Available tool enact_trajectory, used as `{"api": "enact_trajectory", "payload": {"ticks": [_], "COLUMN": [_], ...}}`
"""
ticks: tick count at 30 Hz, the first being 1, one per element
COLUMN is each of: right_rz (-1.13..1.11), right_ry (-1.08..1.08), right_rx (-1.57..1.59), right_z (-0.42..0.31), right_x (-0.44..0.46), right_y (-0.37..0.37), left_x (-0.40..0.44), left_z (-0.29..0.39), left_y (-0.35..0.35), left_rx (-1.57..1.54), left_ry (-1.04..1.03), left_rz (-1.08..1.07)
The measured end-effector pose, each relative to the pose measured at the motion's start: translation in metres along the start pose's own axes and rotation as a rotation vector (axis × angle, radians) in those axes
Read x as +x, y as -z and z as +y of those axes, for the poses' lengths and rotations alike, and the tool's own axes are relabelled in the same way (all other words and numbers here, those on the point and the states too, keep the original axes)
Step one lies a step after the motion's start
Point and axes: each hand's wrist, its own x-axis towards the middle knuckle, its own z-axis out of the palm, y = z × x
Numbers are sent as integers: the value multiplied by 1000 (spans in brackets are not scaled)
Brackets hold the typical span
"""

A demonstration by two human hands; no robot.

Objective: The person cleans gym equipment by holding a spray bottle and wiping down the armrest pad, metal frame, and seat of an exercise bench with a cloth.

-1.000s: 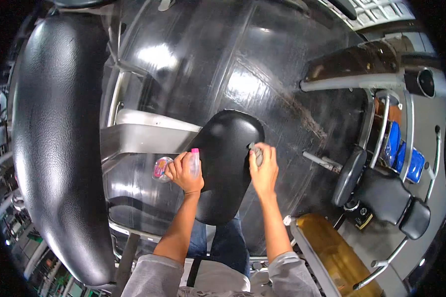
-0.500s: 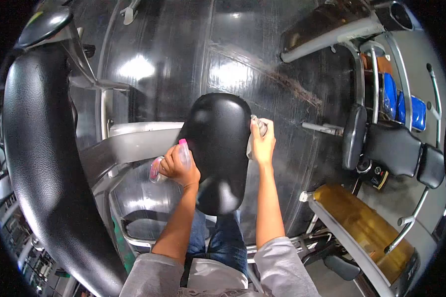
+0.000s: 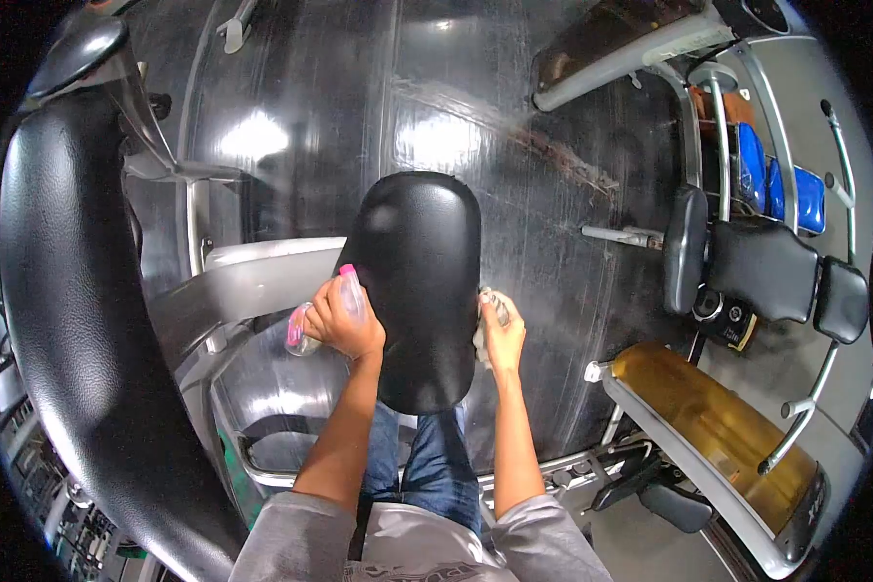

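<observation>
A black padded seat [image 3: 419, 262] on a grey metal frame stands directly in front of me. My left hand [image 3: 342, 315] is closed around a clear plastic bottle [image 3: 351, 293] with a pink top, beside the seat's left edge. The bottle's pink-labelled end sticks out on the far side of the fist. At the seat's right edge, my right hand [image 3: 503, 325] is closed on a pale, crumpled cloth [image 3: 482, 344], which lies against the side of the padding. Part of the cloth is hidden by the fingers.
A long black backrest pad [image 3: 73, 291] rises close on the left, joined by a grey frame arm [image 3: 252, 276]. To the right are smaller black pads [image 3: 761, 270], a machine with an amber cover [image 3: 718, 417] and blue items [image 3: 795, 199]. Dark, scuffed flooring [image 3: 543, 233] lies around the seat.
My right hand has slid with the cloth along the seat's right edge, toward my body. My left hand keeps its hold on the bottle. The whole view has shifted slightly.
</observation>
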Motion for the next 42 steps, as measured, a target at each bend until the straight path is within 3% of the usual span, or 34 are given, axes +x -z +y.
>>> {"api": "enact_trajectory", "payload": {"ticks": [8,10,14,17,25,28,32,37,42], "right_rz": [130,115,-40,-33,85,-33,-214,-291,-42], "right_ry": [279,571,689,801,681,716,813,838,755], "right_rx": [-58,-212,-294,-481,-371,-374,-617,-708,-534], "right_z": [-76,-76,-50,-33,-90,-99,-88,-75,-93], "right_x": [19,2,-34,-47,11,6,-34,-44,-10], "right_y": [-27,-21,-5,5,-19,-26,-18,4,-16], "left_x": [1,0,0,1,3,3,2,1,1], "left_z": [3,3,3,3,7,7,4,6,5], "left_y": [3,3,4,4,7,7,6,6,5], "left_rx": [-15,-23,-40,-32,-46,-48,-58,-59,-58], "left_ry": [18,31,42,34,26,33,21,28,23], "left_rz": [-34,-35,-44,-38,-5,-21,-29,-31,-22]}}
